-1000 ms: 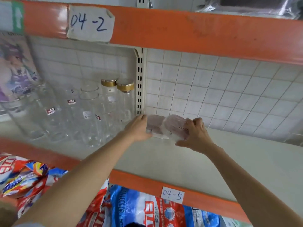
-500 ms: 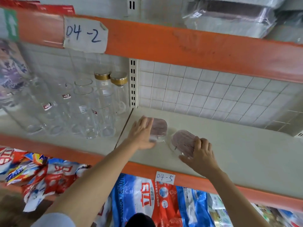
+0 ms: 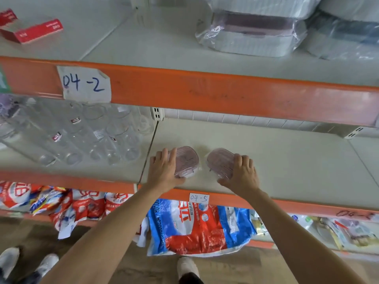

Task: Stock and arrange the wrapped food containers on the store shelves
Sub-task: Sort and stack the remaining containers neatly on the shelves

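The left hand (image 3: pixel 164 170) lies flat, fingers straight, over the near-left part of a wrapped pink container (image 3: pixel 187 160), pressing on it rather than curling round it. The right hand (image 3: pixel 242 174) rests the same way, fingers extended, on the right side of a second wrapped pink container (image 3: pixel 220 163). The two containers sit side by side near the front of the middle shelf (image 3: pixel 287 160), just apart from each other, above a paper tag reading 04-5 (image 3: pixel 199 198). To the left on that shelf stand clear glasses (image 3: pixel 98 140). The orange beam (image 3: pixel 225 93) above carries a label marked 04-2 (image 3: pixel 85 84). On the upper shelf, far right, lie larger wrapped boxes (image 3: pixel 252 31). Detergent bags (image 3: pixel 196 226) hang out below.
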A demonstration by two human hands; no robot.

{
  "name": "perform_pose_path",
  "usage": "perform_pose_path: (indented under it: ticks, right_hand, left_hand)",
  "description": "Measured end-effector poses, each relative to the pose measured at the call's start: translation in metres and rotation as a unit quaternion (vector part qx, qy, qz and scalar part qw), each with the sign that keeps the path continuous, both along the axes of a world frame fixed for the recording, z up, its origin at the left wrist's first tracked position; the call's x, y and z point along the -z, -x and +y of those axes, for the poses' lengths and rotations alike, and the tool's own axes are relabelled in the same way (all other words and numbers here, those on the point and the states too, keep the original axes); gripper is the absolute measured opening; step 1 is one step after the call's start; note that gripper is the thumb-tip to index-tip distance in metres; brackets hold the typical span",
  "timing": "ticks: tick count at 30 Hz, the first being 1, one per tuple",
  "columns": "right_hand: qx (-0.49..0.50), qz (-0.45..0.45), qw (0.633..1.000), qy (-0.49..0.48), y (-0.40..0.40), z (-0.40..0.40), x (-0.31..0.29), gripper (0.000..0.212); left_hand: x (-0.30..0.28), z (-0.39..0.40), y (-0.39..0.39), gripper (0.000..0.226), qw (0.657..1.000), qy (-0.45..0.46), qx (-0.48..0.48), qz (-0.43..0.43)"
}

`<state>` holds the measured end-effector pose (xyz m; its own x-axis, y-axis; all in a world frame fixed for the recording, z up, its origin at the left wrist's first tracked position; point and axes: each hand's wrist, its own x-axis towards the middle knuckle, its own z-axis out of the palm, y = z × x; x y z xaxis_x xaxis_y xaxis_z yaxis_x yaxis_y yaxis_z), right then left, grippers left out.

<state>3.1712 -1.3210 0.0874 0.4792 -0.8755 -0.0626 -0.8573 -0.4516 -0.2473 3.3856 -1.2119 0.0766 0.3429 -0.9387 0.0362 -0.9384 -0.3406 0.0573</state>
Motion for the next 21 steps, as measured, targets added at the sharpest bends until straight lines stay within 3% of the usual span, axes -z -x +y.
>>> perform_pose_path:
  ticks: [9, 16, 21]
  right_hand:
    - [-0.028, -0.042, 0.999, -0.017, 0.043, 0.089, -0.063, 0.090]
    - [-0.060, -0.104, 0.993, 0.008, 0.072, 0.164, -0.150, 0.094]
    - [-0.086, -0.135, 0.985, 0.066, 0.082, 0.181, -0.222, 0.095]
  left_hand:
    - [-0.068, 0.089, 0.033, 0.104, 0.999, -0.015, 0.032, 0.015]
    - [-0.172, 0.176, 0.045, 0.106, 0.997, 0.024, 0.067, -0.007]
    - [-0.249, 0.195, 0.042, 0.105, 0.994, 0.069, 0.082, -0.039]
